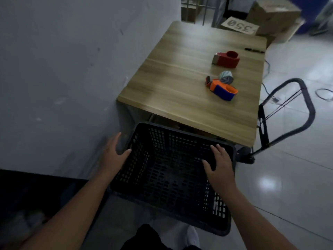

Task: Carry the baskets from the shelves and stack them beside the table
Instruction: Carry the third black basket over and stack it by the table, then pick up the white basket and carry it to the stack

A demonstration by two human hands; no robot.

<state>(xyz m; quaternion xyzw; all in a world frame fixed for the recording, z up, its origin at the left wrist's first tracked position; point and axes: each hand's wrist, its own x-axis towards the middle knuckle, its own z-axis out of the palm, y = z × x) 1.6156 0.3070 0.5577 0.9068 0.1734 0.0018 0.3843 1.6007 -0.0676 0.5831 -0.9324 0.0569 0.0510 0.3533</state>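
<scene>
A black perforated plastic basket [162,177] sits low in front of me, at the near end of the wooden table [171,78] and close to the wall. My left hand [113,154] is beside the basket's left rim with fingers spread; only the thumb reaches the rim. My right hand [219,166] lies flat over the right rim, fingers extended and thumb inside the basket. Neither hand is closed around the basket. The basket's far edge runs under the table's near edge.
On the table lie a red tape dispenser [227,59], an orange and blue dispenser [223,90] and a tape roll [226,77]. A folding trolley [306,105] stands right of the table. Cardboard boxes [270,17] sit beyond it. A grey wall [54,69] is to the left; cables [324,94] lie on the tiled floor.
</scene>
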